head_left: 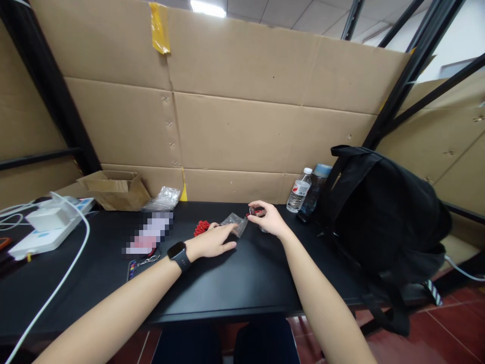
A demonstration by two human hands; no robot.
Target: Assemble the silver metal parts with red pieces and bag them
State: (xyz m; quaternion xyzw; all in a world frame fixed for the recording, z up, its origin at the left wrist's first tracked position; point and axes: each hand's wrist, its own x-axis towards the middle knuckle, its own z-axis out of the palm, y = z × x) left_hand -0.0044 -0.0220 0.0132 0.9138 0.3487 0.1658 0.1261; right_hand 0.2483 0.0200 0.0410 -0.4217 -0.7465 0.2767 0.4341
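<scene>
My left hand (212,241) lies flat on the black table (235,283), fingers stretched toward a small clear plastic bag (235,222). A black smartwatch (179,256) is on that wrist. Just behind the hand sits a small pile of red items (201,227). My right hand (267,218) hovers a little above the table with its fingers pinched on a small red and clear piece (254,212), right beside the bag. What the piece is cannot be made out.
A black backpack (382,217) fills the table's right end, with two water bottles (299,190) beside it. At the left are an open cardboard box (113,189), a stack of clear bags (162,198), a white power strip (45,230) with cables, and keys (142,263). Cardboard walls stand behind.
</scene>
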